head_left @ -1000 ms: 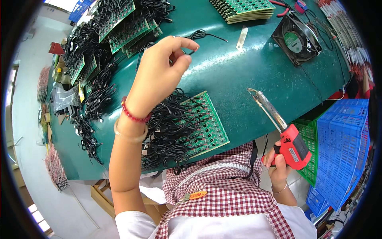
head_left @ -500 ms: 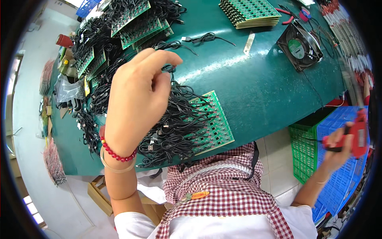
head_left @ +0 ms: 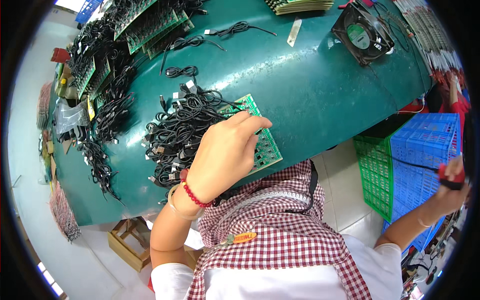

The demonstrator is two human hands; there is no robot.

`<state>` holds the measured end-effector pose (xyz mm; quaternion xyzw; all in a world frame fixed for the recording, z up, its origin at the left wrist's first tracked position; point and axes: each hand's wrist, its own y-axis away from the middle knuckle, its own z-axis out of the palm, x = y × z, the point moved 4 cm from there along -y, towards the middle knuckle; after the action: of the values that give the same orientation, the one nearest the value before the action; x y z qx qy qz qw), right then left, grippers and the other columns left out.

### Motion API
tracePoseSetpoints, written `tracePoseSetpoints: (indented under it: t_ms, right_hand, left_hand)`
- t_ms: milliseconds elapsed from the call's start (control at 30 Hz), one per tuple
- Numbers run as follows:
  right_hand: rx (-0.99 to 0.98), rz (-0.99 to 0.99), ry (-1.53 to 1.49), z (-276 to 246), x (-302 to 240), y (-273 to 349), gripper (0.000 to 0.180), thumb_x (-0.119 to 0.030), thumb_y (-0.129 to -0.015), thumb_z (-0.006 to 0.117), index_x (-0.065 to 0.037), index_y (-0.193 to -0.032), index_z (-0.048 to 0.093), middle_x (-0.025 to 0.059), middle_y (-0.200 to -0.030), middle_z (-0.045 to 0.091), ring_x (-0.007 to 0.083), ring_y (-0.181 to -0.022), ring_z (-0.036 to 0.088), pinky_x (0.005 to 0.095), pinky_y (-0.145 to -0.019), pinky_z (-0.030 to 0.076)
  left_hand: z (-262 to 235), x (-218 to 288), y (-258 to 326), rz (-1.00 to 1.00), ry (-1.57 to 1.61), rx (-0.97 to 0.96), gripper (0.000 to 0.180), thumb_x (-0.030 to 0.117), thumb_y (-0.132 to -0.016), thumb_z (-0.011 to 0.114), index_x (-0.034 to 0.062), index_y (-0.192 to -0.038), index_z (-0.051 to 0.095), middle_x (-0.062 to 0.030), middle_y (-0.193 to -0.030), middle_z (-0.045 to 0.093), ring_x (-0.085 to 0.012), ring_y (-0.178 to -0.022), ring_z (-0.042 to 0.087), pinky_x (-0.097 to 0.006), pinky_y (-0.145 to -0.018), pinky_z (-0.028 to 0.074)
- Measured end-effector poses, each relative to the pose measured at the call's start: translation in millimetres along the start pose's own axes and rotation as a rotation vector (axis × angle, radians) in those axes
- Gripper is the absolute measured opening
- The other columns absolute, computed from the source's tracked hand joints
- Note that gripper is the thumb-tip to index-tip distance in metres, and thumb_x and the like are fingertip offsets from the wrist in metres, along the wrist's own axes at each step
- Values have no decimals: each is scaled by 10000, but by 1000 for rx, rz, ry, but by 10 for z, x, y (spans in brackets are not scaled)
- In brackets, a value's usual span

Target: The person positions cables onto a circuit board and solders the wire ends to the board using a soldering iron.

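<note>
My left hand (head_left: pixel 227 145) hangs over a green circuit board panel (head_left: pixel 272 150), its fingers curled and the thumb drawn toward the index finger. Whatever is between those fingertips, if anything, is hidden. Black USB cables (head_left: pixel 172 135) lie heaped over the panel's left side and against my wrist. Out at the far right, my right hand (head_left: pixel 450 192) is closed round the handle of a red and black soldering gun (head_left: pixel 452 175). Its thin dark rod points left, in front of a blue crate.
More boards (head_left: pixel 150 37) with bundled cables fill the table's back left. Loose cables (head_left: pixel 235 29) lie at the back. A black fan (head_left: pixel 362 32) stands back right beside a metal strip (head_left: pixel 294 33). Green crate (head_left: pixel 372 175) and blue crate (head_left: pixel 425 145) sit right of the table.
My left hand has moved right and nearer, from above the cables to the circuit board panel. My right hand has shifted outward to the right with the soldering gun. The view has shifted.
</note>
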<state>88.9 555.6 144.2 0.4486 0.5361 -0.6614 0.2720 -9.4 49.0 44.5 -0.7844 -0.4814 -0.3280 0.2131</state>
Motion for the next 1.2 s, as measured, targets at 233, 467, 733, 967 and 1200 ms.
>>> tracePoseSetpoints:
  t_ms: [233, 467, 733, 967, 1200]
  right_hand:
    - [129, 329, -177, 1488, 747, 816, 361, -256, -1011, 446, 22, -1241, 437, 48, -669, 478, 96, -495, 428, 231, -465, 375]
    - [65, 446, -217, 1868, 831, 1005, 368, -280, -1006, 440, 19, -1220, 427, 45, -644, 476, 85, -466, 425, 230, -431, 404]
    - [69, 478, -209, 2075, 881, 1101, 379, -288, -987, 471, 33, -1186, 440, 37, -592, 480, 83, -425, 431, 239, -392, 387]
    - [49, 525, -197, 2137, 892, 1130, 381, -289, -972, 490, 34, -1168, 444, 44, -574, 479, 87, -408, 426, 240, -394, 391]
    - [-1, 586, -191, 2249, 914, 1272, 380, -302, -982, 486, 24, -1171, 443, 50, -579, 475, 96, -408, 417, 241, -392, 381]
  left_hand:
    - [114, -137, 42, -64, 63, -12, 230, -47, -790, 576, 30, -995, 647, -129, -765, 614, -224, -586, 570, -329, -572, 459]
    - [150, -130, 51, -108, 30, 50, 181, -17, -791, 558, 29, -940, 652, -157, -807, 636, -342, -708, 626, -423, -648, 503]
    - [162, -142, 59, -117, 22, 26, 201, -10, -797, 559, 16, -976, 649, -169, -863, 659, -354, -766, 639, -426, -686, 512]
    - [199, -209, 109, -158, 85, 105, 217, -31, -800, 587, 6, -1004, 650, -103, -663, 601, -184, -521, 554, -301, -530, 449]
    - [322, -67, 166, -108, -153, 214, 165, -15, -805, 623, 43, -955, 583, -107, -754, 603, -311, -667, 612, -385, -574, 476]
